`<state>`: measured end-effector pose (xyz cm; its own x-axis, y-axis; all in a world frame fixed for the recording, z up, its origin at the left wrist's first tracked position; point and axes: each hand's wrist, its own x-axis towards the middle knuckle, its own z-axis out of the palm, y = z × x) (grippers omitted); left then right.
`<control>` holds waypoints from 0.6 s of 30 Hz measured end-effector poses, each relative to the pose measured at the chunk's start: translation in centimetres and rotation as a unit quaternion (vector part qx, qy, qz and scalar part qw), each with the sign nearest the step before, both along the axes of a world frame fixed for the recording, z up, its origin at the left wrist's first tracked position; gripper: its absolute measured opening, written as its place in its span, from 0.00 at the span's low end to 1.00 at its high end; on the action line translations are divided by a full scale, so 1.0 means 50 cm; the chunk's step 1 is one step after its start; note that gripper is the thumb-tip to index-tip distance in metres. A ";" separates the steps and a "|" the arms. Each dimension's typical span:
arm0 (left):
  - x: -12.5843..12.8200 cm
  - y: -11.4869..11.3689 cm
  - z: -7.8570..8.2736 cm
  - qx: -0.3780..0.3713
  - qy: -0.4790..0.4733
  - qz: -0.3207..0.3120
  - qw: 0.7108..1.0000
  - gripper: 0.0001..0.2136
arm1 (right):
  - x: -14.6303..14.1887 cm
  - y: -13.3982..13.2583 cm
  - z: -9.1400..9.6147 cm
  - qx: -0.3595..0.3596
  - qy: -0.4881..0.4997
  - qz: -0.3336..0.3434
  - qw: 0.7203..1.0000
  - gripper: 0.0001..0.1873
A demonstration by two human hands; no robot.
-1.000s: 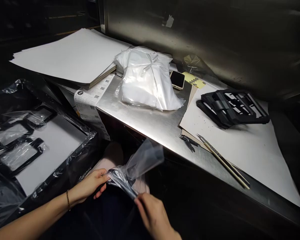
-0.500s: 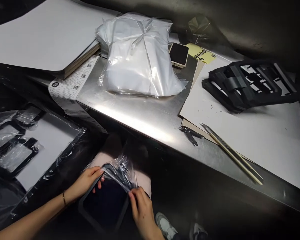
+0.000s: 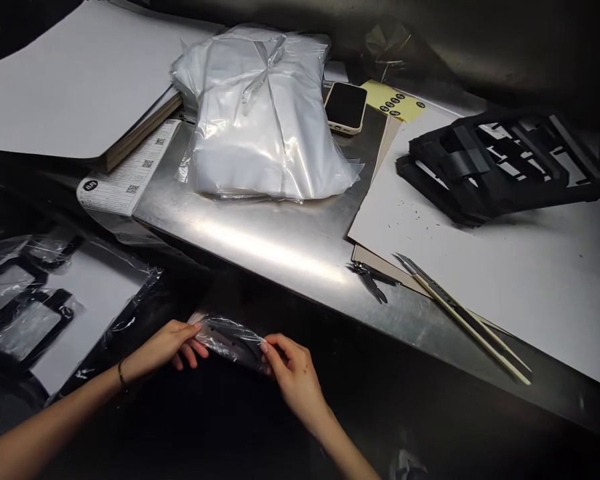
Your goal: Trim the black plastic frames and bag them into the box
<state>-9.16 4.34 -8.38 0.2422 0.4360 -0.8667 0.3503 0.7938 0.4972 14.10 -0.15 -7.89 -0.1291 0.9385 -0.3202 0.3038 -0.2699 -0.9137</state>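
Below the table edge, a clear plastic bag (image 3: 233, 339) is stretched between my two hands. My left hand (image 3: 180, 343) pinches its left edge between thumb and index finger, the other fingers loosely bent beneath. On the right edge, my right hand (image 3: 290, 367) grips the film between thumb and fingertips. Something dark shows through the film, but its shape is hard to make out. To the left, several black frames (image 3: 63, 330) in clear film lie on a white sheet inside an open plastic-lined container.
On the metal table (image 3: 220, 233) lie a tied stack of clear bags (image 3: 260, 133), a phone (image 3: 346, 107), a yellow sticker sheet (image 3: 395, 100) and a label strip (image 3: 130, 177). Stacked black frames (image 3: 500, 167) rest on white board (image 3: 480, 267). Tweezers (image 3: 463, 320) and small nippers (image 3: 370, 283) are near the edge.
Both hands have risen slightly, still gripping the bag. The dark frame that hung below the bag's opening is no longer visible there. The view has shifted a little.
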 end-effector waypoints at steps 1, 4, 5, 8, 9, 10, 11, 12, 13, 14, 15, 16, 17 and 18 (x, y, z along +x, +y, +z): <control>0.000 0.000 0.014 -0.004 -0.013 0.007 1.000 0.17 | 0.010 0.007 0.015 0.028 -0.012 -0.002 1.000 0.12; -0.014 -0.015 0.051 -0.047 -0.080 0.029 0.995 0.18 | 0.027 0.006 0.073 0.101 -0.011 0.018 0.995 0.11; -0.019 -0.021 0.056 -0.079 -0.109 0.039 0.990 0.23 | 0.027 -0.001 0.091 0.116 -0.001 0.039 0.993 0.11; -0.015 -0.027 0.037 -0.177 -0.188 0.088 0.962 0.40 | 0.006 -0.027 0.116 0.128 0.034 0.138 0.981 0.07; -0.003 -0.023 0.020 -0.196 -0.208 0.108 0.952 0.41 | -0.008 -0.038 0.112 0.126 0.044 0.170 0.976 0.05; 0.013 -0.019 0.002 -0.211 -0.225 0.123 0.943 0.40 | -0.026 -0.048 0.103 0.122 0.051 0.190 0.973 0.05; 0.033 -0.014 -0.017 -0.223 -0.238 0.133 0.936 0.35 | -0.044 -0.060 0.088 0.113 0.054 0.201 0.972 0.07; 0.055 -0.010 -0.034 -0.236 -0.246 0.139 0.930 0.28 | -0.063 -0.072 0.071 0.103 0.054 0.200 0.973 0.08; 0.076 -0.008 -0.048 -0.242 -0.249 0.149 0.926 0.21 | -0.079 -0.086 0.052 0.091 0.051 0.189 0.976 0.10; 0.094 -0.009 -0.059 -0.239 -0.252 0.169 0.922 0.16 | -0.092 -0.100 0.034 0.079 0.049 0.173 0.981 0.11; 0.107 -0.012 -0.066 -0.231 -0.255 0.193 0.919 0.13 | -0.099 -0.116 0.018 0.069 0.052 0.153 0.984 0.11; 0.113 -0.017 -0.069 -0.218 -0.256 0.220 0.916 0.12 | -0.100 -0.132 0.004 0.059 0.058 0.128 0.988 0.10; 0.113 -0.025 -0.070 -0.202 -0.256 0.249 0.912 0.11 | -0.095 -0.146 -0.006 0.048 0.067 0.097 0.992 0.09; 0.107 -0.035 -0.069 -0.185 -0.256 0.274 0.908 0.12 | -0.085 -0.159 -0.012 0.033 0.079 0.058 0.995 0.06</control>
